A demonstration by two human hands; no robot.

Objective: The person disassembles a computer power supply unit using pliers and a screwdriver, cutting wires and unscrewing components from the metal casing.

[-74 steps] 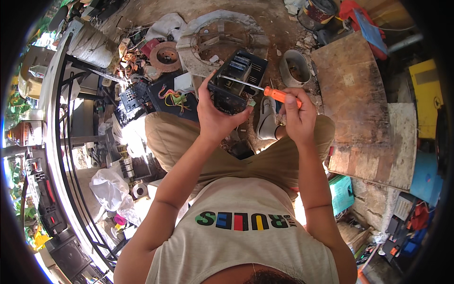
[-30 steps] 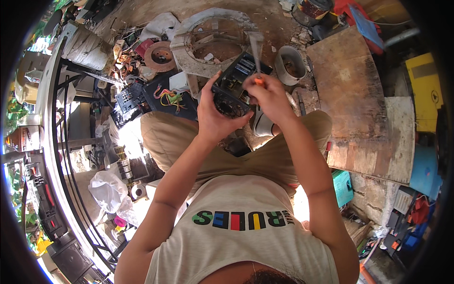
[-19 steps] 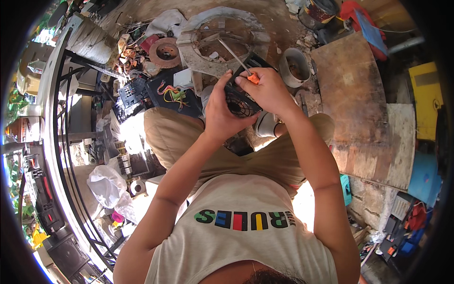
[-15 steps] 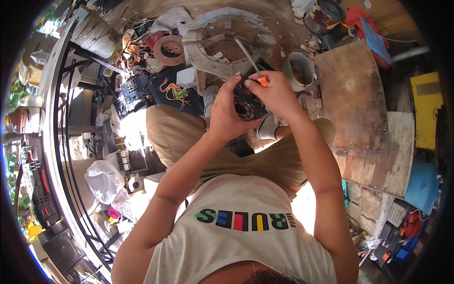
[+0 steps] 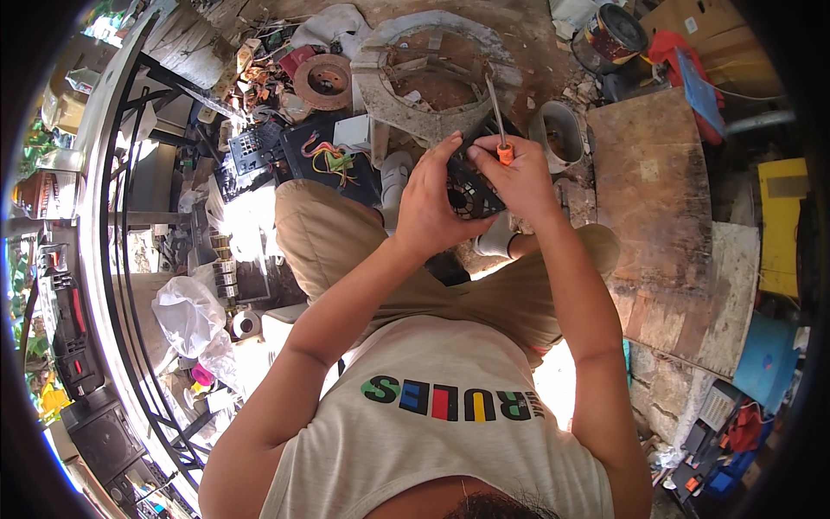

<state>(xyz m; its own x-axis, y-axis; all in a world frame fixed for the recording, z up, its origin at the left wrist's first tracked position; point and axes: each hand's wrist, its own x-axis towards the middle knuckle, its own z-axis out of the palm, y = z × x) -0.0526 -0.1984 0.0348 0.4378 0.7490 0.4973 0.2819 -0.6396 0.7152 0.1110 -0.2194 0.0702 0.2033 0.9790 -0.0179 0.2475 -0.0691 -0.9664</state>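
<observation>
My left hand (image 5: 430, 199) is wrapped around a black metal box with a round fan grille (image 5: 465, 201), possibly a computer power supply, held above my lap. My right hand (image 5: 524, 180) grips a screwdriver (image 5: 506, 154) with an orange handle. Its metal shaft points away from me, clear of the box. The right thumb and fingertips also lie against the box's far right edge. Both hands cover much of the box, so its far side is hidden.
Ahead lies a worn ring-shaped frame (image 5: 373, 80), with a rusty disc (image 5: 323, 83) at its left. A black panel with coloured wires (image 5: 333, 160) rests left of my feet. At right are a round pot (image 5: 553, 130) and a wooden board (image 5: 648, 173); a metal rack (image 5: 121, 216) stands left.
The screwdriver's shaft has swung from leaning left to nearly straight ahead, and its orange handle shows more. My left hand still holds the box. The whole view has shifted slightly.
</observation>
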